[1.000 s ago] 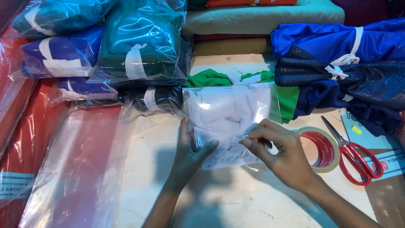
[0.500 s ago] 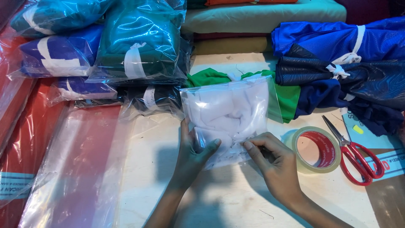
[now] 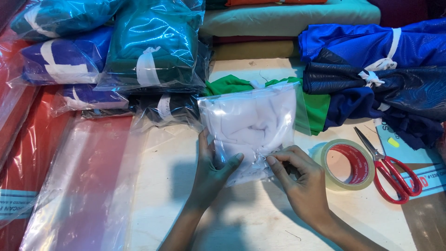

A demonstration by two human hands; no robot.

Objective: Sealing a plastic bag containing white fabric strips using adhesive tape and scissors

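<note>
Across your pale bench (image 3: 153, 186), the clear plastic bag of folded white cloth (image 3: 251, 132) lies soft, light and likely slippery, your left hand (image 3: 211, 174) pressing it flat, your right hand (image 3: 302, 183) pinching its lower edge, a sensible hold.

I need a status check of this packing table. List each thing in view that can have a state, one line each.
Left hand: pressed flat on the clear bag.
Right hand: pinching the bag's lower edge.
Clear bag of white cloth: filled, lying flat.
Tape roll: lying flat, untouched.
Red scissors: closed, untouched.
Blue fabric bundles: tied with white strips.
</note>
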